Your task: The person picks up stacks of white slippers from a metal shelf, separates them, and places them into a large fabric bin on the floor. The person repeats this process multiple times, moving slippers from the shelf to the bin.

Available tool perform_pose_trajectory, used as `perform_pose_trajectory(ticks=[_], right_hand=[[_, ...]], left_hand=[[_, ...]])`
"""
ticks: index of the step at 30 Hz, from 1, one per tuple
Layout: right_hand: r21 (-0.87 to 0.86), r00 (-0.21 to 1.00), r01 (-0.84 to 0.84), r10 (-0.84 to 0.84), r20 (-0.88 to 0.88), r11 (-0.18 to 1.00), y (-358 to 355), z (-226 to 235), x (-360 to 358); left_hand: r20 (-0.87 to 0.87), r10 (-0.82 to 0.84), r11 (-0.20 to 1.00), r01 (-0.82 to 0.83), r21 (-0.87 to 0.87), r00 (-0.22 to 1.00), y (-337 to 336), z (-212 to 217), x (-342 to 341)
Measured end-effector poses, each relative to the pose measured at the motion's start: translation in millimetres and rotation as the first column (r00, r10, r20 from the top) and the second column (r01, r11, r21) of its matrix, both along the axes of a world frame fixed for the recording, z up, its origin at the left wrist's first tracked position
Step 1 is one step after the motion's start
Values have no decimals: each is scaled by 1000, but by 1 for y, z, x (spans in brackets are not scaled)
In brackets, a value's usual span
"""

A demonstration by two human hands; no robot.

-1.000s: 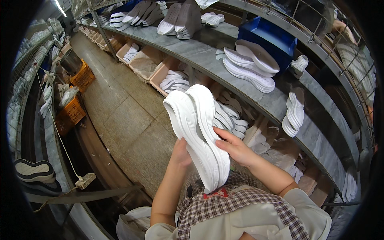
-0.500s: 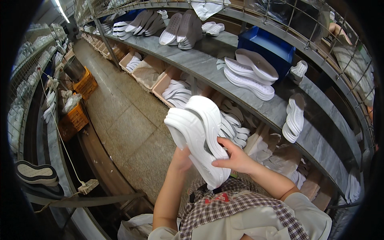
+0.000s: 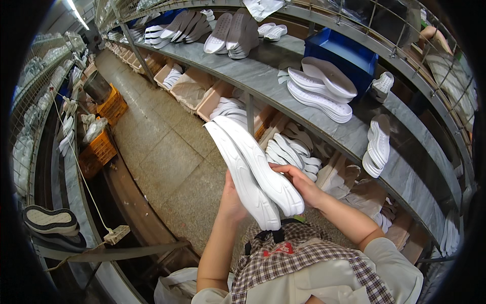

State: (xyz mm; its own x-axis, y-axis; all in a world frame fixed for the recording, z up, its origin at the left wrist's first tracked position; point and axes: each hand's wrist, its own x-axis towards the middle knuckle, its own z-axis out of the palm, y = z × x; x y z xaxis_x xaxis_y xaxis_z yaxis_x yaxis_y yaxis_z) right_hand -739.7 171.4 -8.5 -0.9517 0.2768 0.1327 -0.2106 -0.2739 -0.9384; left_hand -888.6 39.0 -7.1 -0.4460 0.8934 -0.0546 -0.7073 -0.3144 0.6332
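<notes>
Gripping white soles (image 3: 257, 169) side by side: L hand (image 3: 233, 201) & R hand (image 3: 299, 185) clasp opp. edges, prob. to steady pair; worktop (image 3: 405, 185) beyond R hand.

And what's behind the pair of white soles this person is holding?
Beyond the held soles, the floor shows, and near their far end a pink bin with white pieces inside. The soles hide part of the left hand and whatever lies directly behind them.

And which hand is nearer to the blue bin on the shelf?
Right. The right hand, on the white soles, is below the blue bin in view; the left hand is farther away, to the left.
</notes>
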Motion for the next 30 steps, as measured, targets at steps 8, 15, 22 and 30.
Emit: perform_pose_trajectory(ticks=[8, 15, 22, 30], right_hand=[[16, 984, 134, -135, 115, 991, -30, 16, -4], [-858, 991, 39, -129, -32, 512, -6, 1, 4], [-886, 996, -1, -78, -41, 464, -11, -2, 3], [653, 981, 21, -142, 134, 757, -39, 30, -13]], left_hand=[[246, 7, 999, 2, -36, 969, 3, -53, -8], [461, -414, 733, -13, 680, 785, -17, -42, -11], [420, -661, 610, 118, 784, 622, -16, -46, -20], [185, -31, 1000, 31, 8, 982, -7, -59, -15]])
